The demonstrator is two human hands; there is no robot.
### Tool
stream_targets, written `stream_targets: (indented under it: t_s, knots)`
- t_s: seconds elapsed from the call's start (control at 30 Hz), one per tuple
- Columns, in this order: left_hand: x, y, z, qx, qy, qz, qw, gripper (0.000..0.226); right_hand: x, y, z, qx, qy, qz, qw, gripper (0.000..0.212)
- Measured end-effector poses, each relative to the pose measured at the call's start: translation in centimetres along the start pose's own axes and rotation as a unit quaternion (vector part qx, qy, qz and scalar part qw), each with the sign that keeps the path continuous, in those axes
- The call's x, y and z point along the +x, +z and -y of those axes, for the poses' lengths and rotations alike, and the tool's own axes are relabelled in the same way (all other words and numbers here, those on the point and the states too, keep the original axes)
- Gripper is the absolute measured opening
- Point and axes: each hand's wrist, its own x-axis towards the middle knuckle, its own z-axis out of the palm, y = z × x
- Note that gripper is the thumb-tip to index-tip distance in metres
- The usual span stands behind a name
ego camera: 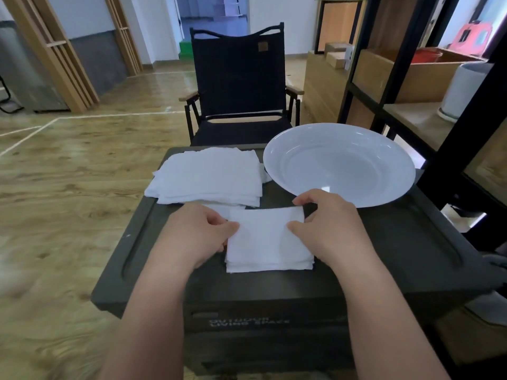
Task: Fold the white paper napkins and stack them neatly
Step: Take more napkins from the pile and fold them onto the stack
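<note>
I've got the folded napkin [267,237] flat on the dark box lid [384,242], atop the small folded stack, long axis left to right. My left hand [200,234] pinches its left edge, right hand [329,229] pinches the right; unfolded pile [208,176] sits just beyond.

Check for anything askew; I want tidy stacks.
The unfolded pile is ragged: its sheets are fanned out, with a crumpled bit poking toward the plate. The folded stack between both hands shows slightly uneven lower edges.
</note>
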Motion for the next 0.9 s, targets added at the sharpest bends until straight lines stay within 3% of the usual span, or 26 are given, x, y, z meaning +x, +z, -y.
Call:
stream_targets:
  t_s: [0.17,0.3,0.37,0.9]
  knots:
    - [0.3,0.1,0.2,0.086,-0.003,-0.030,0.996,0.027,-0.1,-0.2,0.1,-0.014,-0.026,-0.040,0.999,0.031]
    - [1.1,0.1,0.4,0.094,0.108,-0.190,0.971,0.018,-0.2,-0.7,0.8,0.041,-0.050,-0.071,0.995,0.025]
    - [2.1,0.4,0.6,0.118,0.180,-0.225,0.950,0.009,-0.2,-0.5,0.9,0.054,-0.049,-0.061,0.995,0.023]
    - [3.3,1.8,1.8,0.234,0.221,-0.116,0.940,0.038,-0.1,-0.3,0.7,0.092,-0.042,-0.031,0.994,0.021]
